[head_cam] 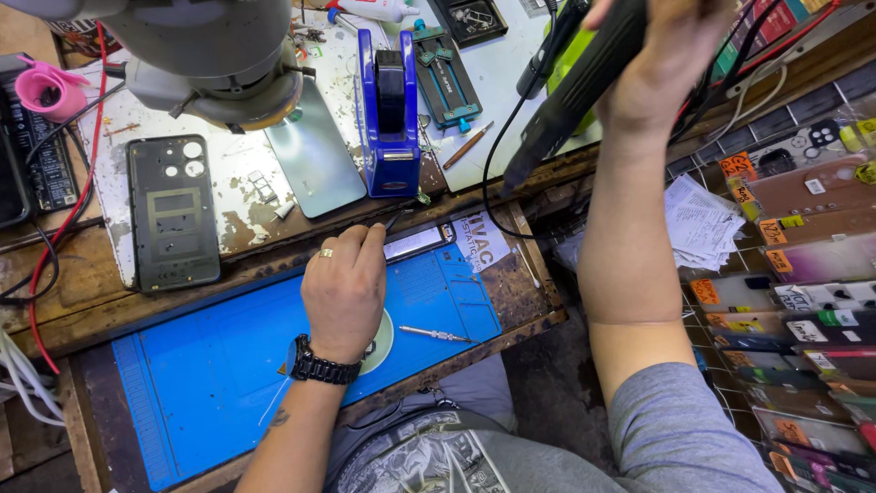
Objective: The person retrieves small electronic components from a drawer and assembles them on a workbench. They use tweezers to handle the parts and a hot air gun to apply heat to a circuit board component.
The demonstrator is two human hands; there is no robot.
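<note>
My right hand [671,50] is raised at the upper right, gripping a black handheld tool [575,91] with a cord, its nozzle angled down toward the bench. My left hand [345,288], with a ring and a black wristwatch, rests on the blue work mat [210,374]. Its fingers pinch thin black tweezers [394,219] at the edge of a phone [415,241] lying at the mat's far edge. A small screwdriver [436,335] lies on the mat just right of that hand, beside a round pale disc [381,340].
A phone back frame [173,212] and a pale green back cover [315,155] lie on the worn bench. A blue tape dispenser [388,110] stands behind the left hand, under a microscope head [214,55]. Red and black cables [55,237] run left. Phone cases [803,274] fill the right.
</note>
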